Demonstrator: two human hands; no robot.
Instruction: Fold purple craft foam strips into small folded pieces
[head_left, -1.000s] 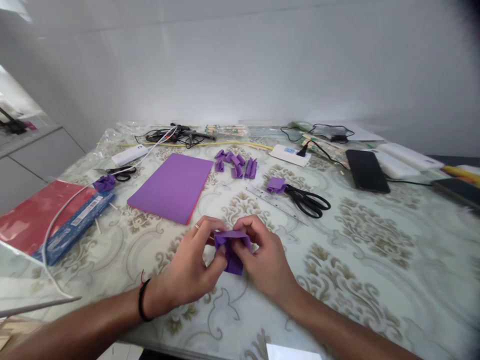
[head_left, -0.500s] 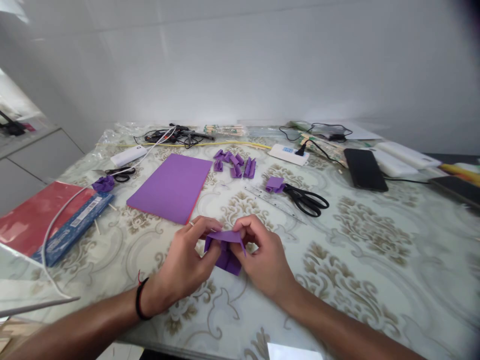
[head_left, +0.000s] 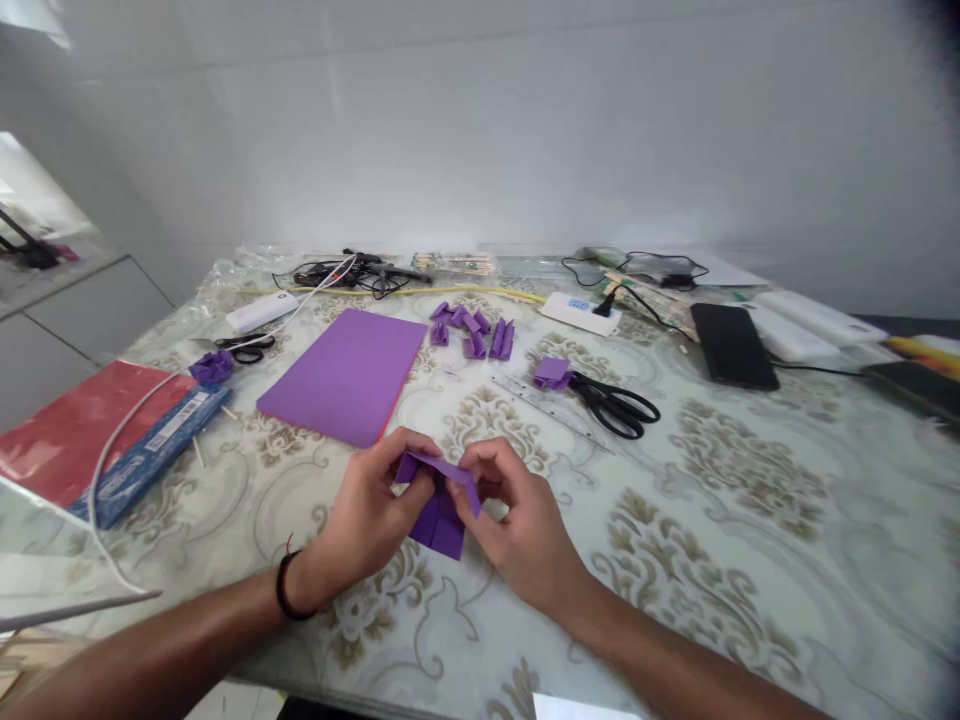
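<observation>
Head view shows the left hand [head_left: 379, 508] and right hand [head_left: 523, 528] both pinching the folded paper [head_left: 437, 525] between thumbs and fingers, over the worktop's [head_left: 480, 645] near side. Uneven pulling could tear it or skew its creases; a slack pinch might let the flaps spring open.

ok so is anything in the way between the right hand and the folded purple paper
Nothing visible is: the right hand holds the folded purple paper directly by its right side, and the left hand holds the left side.
</observation>
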